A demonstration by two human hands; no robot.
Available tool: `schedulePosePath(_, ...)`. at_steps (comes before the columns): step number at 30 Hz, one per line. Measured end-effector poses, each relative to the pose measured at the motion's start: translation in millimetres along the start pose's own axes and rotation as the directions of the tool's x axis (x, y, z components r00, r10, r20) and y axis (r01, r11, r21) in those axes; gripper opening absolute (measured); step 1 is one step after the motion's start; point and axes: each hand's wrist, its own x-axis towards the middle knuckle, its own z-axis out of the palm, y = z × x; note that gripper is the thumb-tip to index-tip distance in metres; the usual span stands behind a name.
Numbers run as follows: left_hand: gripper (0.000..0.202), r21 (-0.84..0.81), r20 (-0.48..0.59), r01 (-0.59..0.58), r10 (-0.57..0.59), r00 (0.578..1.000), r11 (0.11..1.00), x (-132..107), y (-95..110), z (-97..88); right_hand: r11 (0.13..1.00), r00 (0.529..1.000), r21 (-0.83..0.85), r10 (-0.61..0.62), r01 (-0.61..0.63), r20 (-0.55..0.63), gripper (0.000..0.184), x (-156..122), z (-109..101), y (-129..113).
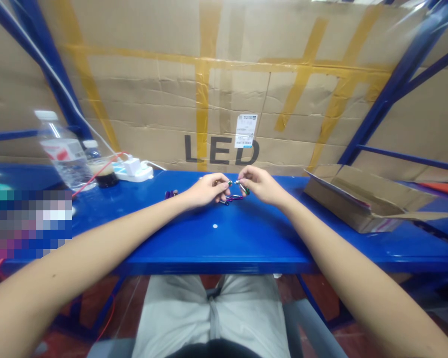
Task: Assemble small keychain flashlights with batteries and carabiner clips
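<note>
Above the middle of the blue table (pixel 214 246), my two hands are close together with their fingertips almost meeting. My left hand (pixel 209 190) is closed, pinching a small green and silver piece (pixel 230 183) whose kind I cannot make out. In the pinched fingers of my right hand (pixel 260 184) is a green clip with a silver bar (pixel 243 189), which looks like a carabiner. Small purple metal pieces (pixel 236 197) lie on the table beneath and between the hands. More purple pieces (pixel 169 194) are beside my left wrist, partly hidden by it.
On the right stands an open cardboard box (pixel 336 199) with its flaps out. A water bottle (pixel 65 151), a smaller bottle of dark liquid (pixel 103 174) and a white power strip (pixel 136 171) with cables are at the left. A large taped carton (pixel 164 104) backs the table between blue posts.
</note>
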Motion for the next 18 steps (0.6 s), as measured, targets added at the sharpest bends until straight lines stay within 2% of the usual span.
schedulePosePath(5,0.016,0.04,-0.006,0.005,-0.005,1.0,0.999,-2.0,2.5,1.2,1.0,1.0,0.017,-0.02,0.021,-0.015,0.016,-0.2,4.1,0.3)
schedulePosePath(13,0.022,0.154,-0.007,-0.082,0.084,0.996,0.985,-3.3,6.0,-3.1,0.991,0.995,-0.121,-0.065,0.055,-0.074,0.019,-1.5,2.2,1.6)
schedulePosePath(18,0.021,0.149,-0.031,-0.096,0.102,0.994,0.984,-3.5,6.9,-1.8,0.982,0.993,-0.176,-0.086,0.07,-0.083,0.021,-1.5,3.9,2.4)
